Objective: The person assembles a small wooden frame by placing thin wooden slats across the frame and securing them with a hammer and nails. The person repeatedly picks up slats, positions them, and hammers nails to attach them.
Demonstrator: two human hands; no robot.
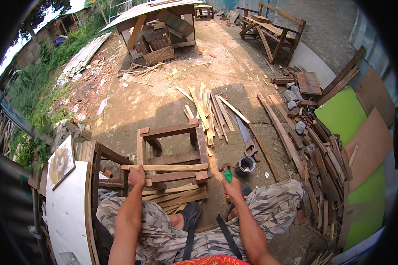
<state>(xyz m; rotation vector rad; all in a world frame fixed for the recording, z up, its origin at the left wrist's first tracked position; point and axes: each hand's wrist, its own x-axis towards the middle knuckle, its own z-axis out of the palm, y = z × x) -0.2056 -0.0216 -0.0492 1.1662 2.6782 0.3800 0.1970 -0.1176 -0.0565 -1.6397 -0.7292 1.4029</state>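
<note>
In front of me stands a wooden stool frame (174, 130) with legs and rails and an open top. A pale wooden slat (177, 168) lies across its near side, its left end sticking out past the frame. My left hand (136, 176) is closed around that end, close to the frame's near left corner. To the right of the frame, my right hand (232, 188) grips a claw hammer (227, 176) by its green handle, head pointing away from me. The hammer is apart from the slat. A dark round container (245, 165) sits just right of the hammer head.
A handsaw (247, 140) and loose wood strips (208, 110) lie beyond the container. More slats (181, 197) are under the frame's near side. Scrap wood (323, 176) piles up at right; a white-topped board (68, 212) stands at left. A bench (274, 31) stands farther off.
</note>
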